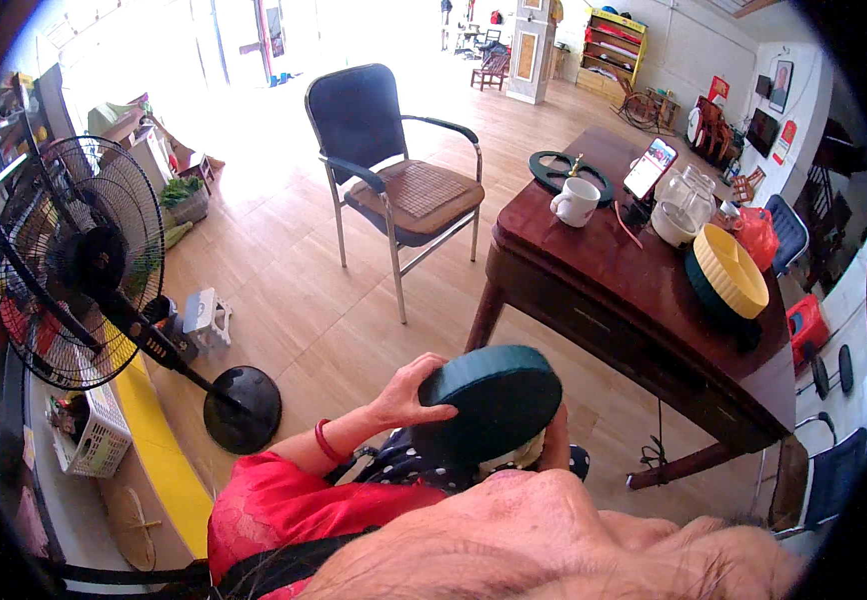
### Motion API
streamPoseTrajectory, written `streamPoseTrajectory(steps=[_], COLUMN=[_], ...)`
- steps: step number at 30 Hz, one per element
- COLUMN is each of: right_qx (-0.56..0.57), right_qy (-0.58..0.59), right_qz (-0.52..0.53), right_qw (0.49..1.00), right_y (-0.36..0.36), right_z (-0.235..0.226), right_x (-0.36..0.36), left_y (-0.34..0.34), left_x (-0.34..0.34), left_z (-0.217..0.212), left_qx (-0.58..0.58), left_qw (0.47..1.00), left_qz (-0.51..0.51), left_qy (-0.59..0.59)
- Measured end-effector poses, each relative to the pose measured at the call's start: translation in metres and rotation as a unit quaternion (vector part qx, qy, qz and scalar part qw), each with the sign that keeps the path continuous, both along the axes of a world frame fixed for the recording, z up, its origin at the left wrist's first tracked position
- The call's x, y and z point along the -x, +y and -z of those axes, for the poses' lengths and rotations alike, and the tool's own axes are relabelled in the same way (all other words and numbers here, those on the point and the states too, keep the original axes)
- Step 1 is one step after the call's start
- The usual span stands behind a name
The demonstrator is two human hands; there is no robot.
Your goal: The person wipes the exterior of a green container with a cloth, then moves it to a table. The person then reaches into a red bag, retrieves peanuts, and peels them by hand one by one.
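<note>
My left hand (412,397) grips the upper left edge of a round, dark green piece (494,402), shallow like a drum, its thumb across the flat dark face. The piece is tilted above my lap. At its lower right edge shows my right hand (556,440), mostly hidden behind it, so its fingers cannot be seen. Something pale (514,456), perhaps cloth, peeps out under the piece. On the dark red table (594,270) at the right lies a yellow divided round tray (732,270), tilted on a dark green base (706,290).
The table also bears a green ring-shaped lid with a gold knob (552,170), a white mug (576,203), a phone on a stand (651,168) and glass jars (689,198). An armchair (399,160) stands ahead. At the left are a standing fan (84,260) and a white basket (96,440).
</note>
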State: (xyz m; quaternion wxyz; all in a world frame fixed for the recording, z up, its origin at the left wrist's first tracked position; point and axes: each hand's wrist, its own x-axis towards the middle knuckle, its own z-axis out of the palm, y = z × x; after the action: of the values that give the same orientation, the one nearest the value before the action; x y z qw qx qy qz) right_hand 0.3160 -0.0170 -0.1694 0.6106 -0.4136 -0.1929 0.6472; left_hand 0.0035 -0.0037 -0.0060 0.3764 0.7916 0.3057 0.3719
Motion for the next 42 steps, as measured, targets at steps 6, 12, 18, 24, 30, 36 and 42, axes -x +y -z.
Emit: streamPoseTrajectory(steps=[6,12,18,24,30,36,42], right_qx=[-0.014,0.123,-0.062,-0.243,-0.429,-0.194,0.015], right_qy=[-0.002,-0.062,-0.436,-0.504,-0.570,-0.605,-0.402], right_qz=[-0.003,0.095,0.305,0.222,0.085,0.197,0.130], right_qw=[1.000,0.986,0.844,0.798,0.696,0.747,0.906], right_y=[0.011,0.021,0.016,0.009,0.006,0.043,-0.020], right_z=[0.000,-0.012,-0.057,-0.078,-0.113,-0.066,0.038], right_x=[0.010,0.021,0.064,0.131,0.141,0.085,0.082], left_y=[0.002,0.000,0.004,0.011,0.009,0.006,0.016], left_x=[0.003,-0.003,-0.011,-0.010,-0.005,-0.010,-0.011], left_z=[0.002,-0.007,0.021,0.032,0.011,0.019,0.033], left_qx=[0.099,0.207,0.249,0.239,0.312,0.307,0.339], left_qw=[0.995,0.977,0.965,0.962,0.945,0.947,0.930], left_qz=[-0.017,-0.032,-0.076,-0.123,-0.090,-0.089,-0.134], left_qy=[-0.023,0.020,0.042,0.050,-0.022,-0.023,-0.041])
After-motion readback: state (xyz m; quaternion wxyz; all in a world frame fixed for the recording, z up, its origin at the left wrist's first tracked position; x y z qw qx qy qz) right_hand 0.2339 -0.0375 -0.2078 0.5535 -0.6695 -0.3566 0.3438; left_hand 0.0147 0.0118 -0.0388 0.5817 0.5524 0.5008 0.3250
